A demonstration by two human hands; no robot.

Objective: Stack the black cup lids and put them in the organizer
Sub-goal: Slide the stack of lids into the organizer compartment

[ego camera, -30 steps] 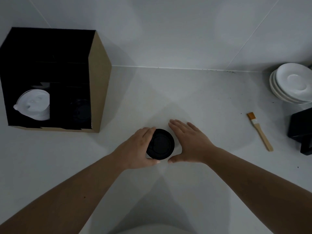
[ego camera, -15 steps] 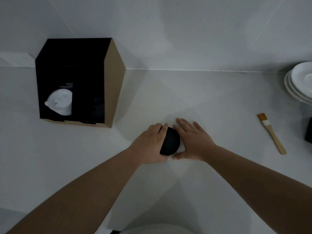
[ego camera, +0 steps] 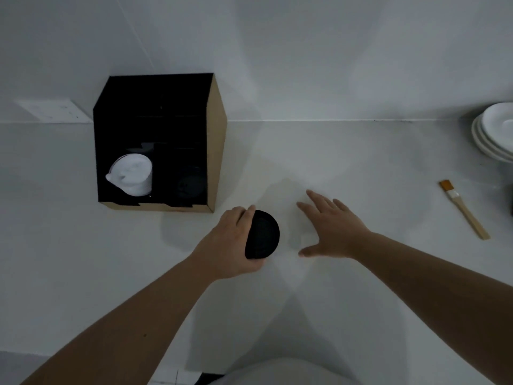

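My left hand [ego camera: 230, 243] grips a stack of black cup lids [ego camera: 263, 234], tipped on its side just above the white counter. My right hand [ego camera: 333, 227] hovers to the right of the stack, fingers spread, holding nothing and not touching it. The organizer [ego camera: 215, 140], a cardboard box with a black inside, stands at the back left against the wall. Its left compartment holds white lids [ego camera: 130, 173]. In its right compartment, dark lids [ego camera: 191, 184] are faintly visible.
A wooden-handled brush [ego camera: 465, 211] lies on the counter to the right. A stack of white saucers [ego camera: 494, 132] sits at the far right edge. A dark object shows just below the saucers at the frame's edge.
My left hand has lifted the lid stack, tipped it sideways and moved it left toward the organizer. My right hand has let go and drawn away to the right.
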